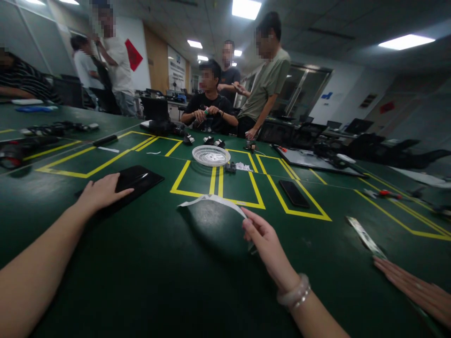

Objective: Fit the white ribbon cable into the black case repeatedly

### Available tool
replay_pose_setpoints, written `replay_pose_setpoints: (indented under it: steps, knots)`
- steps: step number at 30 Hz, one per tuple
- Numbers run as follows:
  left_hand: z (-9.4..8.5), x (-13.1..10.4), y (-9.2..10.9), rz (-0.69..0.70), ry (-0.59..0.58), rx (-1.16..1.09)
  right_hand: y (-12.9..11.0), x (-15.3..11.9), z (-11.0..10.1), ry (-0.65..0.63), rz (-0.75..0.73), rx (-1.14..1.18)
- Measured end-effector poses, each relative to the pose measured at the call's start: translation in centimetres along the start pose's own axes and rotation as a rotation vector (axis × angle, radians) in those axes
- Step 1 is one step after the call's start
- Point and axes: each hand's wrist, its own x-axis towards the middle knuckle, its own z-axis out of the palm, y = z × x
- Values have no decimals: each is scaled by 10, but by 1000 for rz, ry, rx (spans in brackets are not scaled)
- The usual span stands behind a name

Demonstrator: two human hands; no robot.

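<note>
My left hand [103, 191] lies with its fingers spread on a flat black tablet-like slab [143, 180], covering its left part. Between the thumb and fingers of my right hand [262, 234] is one end of a thin white paper strip [214, 199]. The strip arches up and to the left, its free end just above the green table [207, 286]. A bracelet circles my right wrist. Beyond the strip, a round white plastic basket [210, 156] stands on yellow tape lines. A small grey part [230, 167] sits beside the basket.
A black phone [293, 193] lies inside a taped box at the right. Another person's hand [412, 286] rests near a patterned strip [366, 238] at the lower right. A flat panel [320, 160] with dark gear lies farther back. Several people are across the table.
</note>
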Motion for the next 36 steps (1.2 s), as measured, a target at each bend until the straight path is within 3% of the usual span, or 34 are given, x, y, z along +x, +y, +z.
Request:
replay_pose_setpoints:
  steps: [6,13,16,18,24,27,30,36]
  knots:
    - [0,-2,18,102,20,77,-3,7,-4,234,164,400]
    - [3,-5,35,127,-18,77,-4,12,-6,348,429,696]
    - [2,-11,57,190,-80,22,-2,15,-8,345,465,724]
    - [1,-21,82,310,-110,-16,-1,16,-10,336,478,735]
    - [0,-78,170,779,-202,-155,4,16,-17,333,423,713]
    - [-3,-105,199,932,-256,-193,3,16,-19,340,364,699]
    - [-7,-118,210,1013,-296,-191,2,15,-17,327,306,637]
    - [-4,-118,208,1035,-288,-200,4,9,-10,234,101,251]
